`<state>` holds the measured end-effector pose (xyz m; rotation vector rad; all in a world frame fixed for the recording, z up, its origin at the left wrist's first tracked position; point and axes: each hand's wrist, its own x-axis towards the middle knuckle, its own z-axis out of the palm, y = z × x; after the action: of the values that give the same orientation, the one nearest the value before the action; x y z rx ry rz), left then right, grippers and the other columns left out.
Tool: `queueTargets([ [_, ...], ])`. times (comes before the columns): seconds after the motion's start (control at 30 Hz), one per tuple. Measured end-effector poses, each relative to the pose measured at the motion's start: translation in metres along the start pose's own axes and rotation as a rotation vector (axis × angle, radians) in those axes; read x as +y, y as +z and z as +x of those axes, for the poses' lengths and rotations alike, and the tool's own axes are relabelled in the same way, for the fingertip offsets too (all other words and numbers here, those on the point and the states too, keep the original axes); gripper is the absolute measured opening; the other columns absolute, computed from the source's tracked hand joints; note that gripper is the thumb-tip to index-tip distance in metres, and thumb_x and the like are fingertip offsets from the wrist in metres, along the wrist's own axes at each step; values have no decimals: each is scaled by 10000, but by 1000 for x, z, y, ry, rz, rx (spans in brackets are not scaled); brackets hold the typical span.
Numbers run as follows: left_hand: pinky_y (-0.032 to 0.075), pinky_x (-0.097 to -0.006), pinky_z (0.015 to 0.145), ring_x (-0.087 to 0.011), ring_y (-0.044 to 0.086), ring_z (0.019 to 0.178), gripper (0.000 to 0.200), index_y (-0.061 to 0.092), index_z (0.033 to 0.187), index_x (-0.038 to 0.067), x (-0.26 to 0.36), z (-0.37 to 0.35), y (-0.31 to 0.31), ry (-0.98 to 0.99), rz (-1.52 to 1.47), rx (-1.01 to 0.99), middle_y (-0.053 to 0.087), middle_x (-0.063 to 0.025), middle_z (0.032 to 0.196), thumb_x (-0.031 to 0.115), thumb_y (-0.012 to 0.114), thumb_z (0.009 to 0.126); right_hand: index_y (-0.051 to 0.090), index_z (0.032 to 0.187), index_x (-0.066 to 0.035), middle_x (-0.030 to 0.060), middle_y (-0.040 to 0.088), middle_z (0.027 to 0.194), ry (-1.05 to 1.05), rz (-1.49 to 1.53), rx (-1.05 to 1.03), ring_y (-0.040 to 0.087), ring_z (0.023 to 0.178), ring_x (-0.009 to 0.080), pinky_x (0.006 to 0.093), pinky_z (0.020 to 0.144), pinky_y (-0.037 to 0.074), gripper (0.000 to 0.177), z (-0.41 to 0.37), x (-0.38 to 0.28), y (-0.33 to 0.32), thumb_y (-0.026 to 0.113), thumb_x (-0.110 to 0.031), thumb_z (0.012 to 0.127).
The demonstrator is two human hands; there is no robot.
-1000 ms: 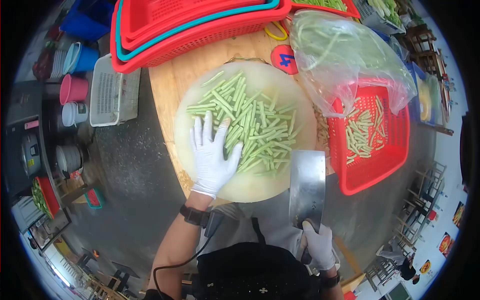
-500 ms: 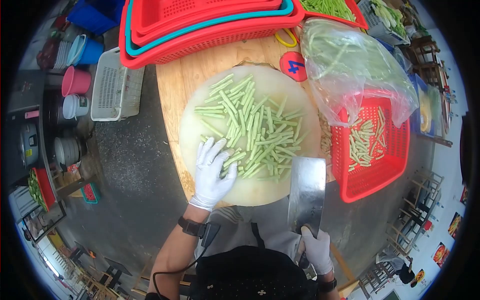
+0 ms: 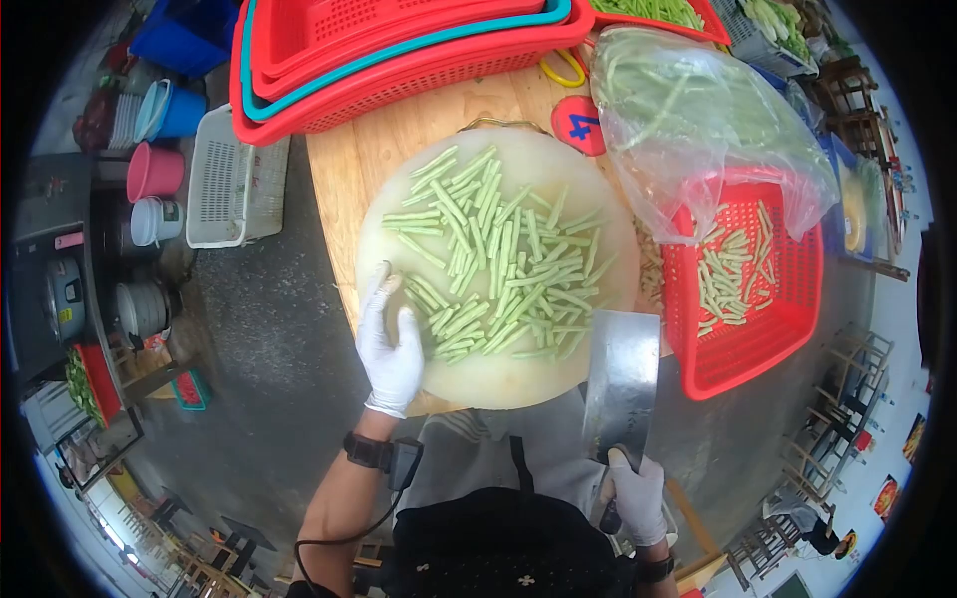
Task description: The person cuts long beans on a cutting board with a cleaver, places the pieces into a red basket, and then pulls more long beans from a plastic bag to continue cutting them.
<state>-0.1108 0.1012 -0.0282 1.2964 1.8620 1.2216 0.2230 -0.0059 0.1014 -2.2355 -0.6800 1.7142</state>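
Cut green beans point(image 3: 508, 259) lie loosely heaped on a round, pale cutting board point(image 3: 469, 384). My left hand point(image 3: 389, 344), in a white glove, rests at the board's left edge beside the beans, thumb and fingers apart, holding nothing. In my gloved right hand point(image 3: 636, 496) is the handle of a cleaver point(image 3: 623, 384). Its broad blade points away from me, with the tip at the right edge of the board. Part of the handle is hidden by my fingers.
A red basket point(image 3: 753, 369) holding cut beans stands right of the board. Behind it lies a clear plastic bag point(image 3: 698, 110) of green vegetables. Stacked red baskets point(image 3: 419, 85) occupy the wooden table's point(image 3: 334, 169) far side. A white crate point(image 3: 219, 179) sits on the floor.
My left hand has drawn back leftward off the beans, and its fingers have spread. Beans formerly under it now show. The cleaver stays in my right hand, shifted slightly right.
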Motion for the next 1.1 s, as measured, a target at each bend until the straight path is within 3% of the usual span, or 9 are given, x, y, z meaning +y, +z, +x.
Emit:
queueTargets([
  [0.07, 443, -367, 1162, -281, 575, 1373, 380, 621, 1345, -25, -12, -2, 6, -87, -147, 175, 592, -204, 1474, -89, 570, 974, 694, 875, 12, 21, 601, 566, -6, -6, 2, 537, 474, 81, 292, 467, 415, 260, -1, 0, 0, 631, -164, 1055],
  [0.17, 505, -346, 1086, -254, 655, 1259, 359, 640, 1336, -15, -6, -4, -1, -264, -180, 174, 658, -176, 1392, -59, 609, 982, 700, 899, 14, 20, 595, 563, 3, 24, 1, 538, 465, 84, 288, 457, 414, 248, -5, -1, 1, 629, -166, 1054],
  [0.3, 545, -346, 1015, -257, 712, 1133, 343, 673, 1306, 3, -5, -8, -13, -119, 114, 55, 714, -156, 1291, -43, 645, 967, 699, 892, 13, 19, 586, 554, 6, 34, 25, 533, 457, 85, 283, 447, 404, 256, -3, 1, 4, 630, -176, 1051],
  [0.37, 559, -343, 965, -256, 730, 1067, 329, 702, 1273, 28, -2, -8, -16, 80, 255, 55, 742, -159, 1185, -29, 672, 951, 698, 889, 12, 18, 584, 551, 4, 30, 36, 529, 457, 83, 282, 448, 400, 257, -3, 2, 4, 631, -179, 1049],
  [0.5, 564, -339, 942, -268, 734, 1031, 302, 728, 1230, 28, 3, -19, -22, -49, 167, 20, 746, -165, 1127, 1, 722, 928, 692, 885, 9, 16, 580, 550, -29, 32, 7, 523, 468, 80, 285, 462, 392, 250, -4, 6, 4, 628, -167, 1050],
  [0.57, 573, -341, 903, -268, 736, 999, 257, 760, 1170, 33, 10, -26, -23, -72, 198, -163, 750, -155, 1082, 20, 756, 913, 690, 886, 10, 14, 578, 553, -46, 29, 6, 524, 475, 79, 285, 469, 393, 244, -5, 6, 5, 626, -160, 1050],
  [0.7, 566, -303, 868, -215, 721, 953, 228, 769, 1137, 9, 12, -32, -12, 11, 160, -124, 754, -127, 1067, -13, 762, 910, 680, 879, 10, 8, 573, 567, -44, 29, 8, 530, 491, 84, 286, 487, 402, 244, -7, 4, 12, 623, -150, 1054],
  [0.97, 574, -320, 887, -219, 731, 987, 278, 761, 1182, 20, 23, -33, 8, -66, 55, -91, 751, -141, 1131, -30, 754, 909, 667, 848, 0, 10, 575, 571, -22, -5, -1, 535, 505, 84, 288, 499, 411, 266, -9, 8, 16, 623, -156, 1060],
  [1.1, 573, -323, 899, -221, 730, 989, 290, 758, 1195, 22, 20, -34, 10, -11, 67, -105, 748, -143, 1153, -37, 745, 911, 657, 824, -7, 10, 576, 569, -51, 17, -8, 535, 507, 82, 286, 502, 413, 285, -9, 7, 20, 626, -166, 1059],
])
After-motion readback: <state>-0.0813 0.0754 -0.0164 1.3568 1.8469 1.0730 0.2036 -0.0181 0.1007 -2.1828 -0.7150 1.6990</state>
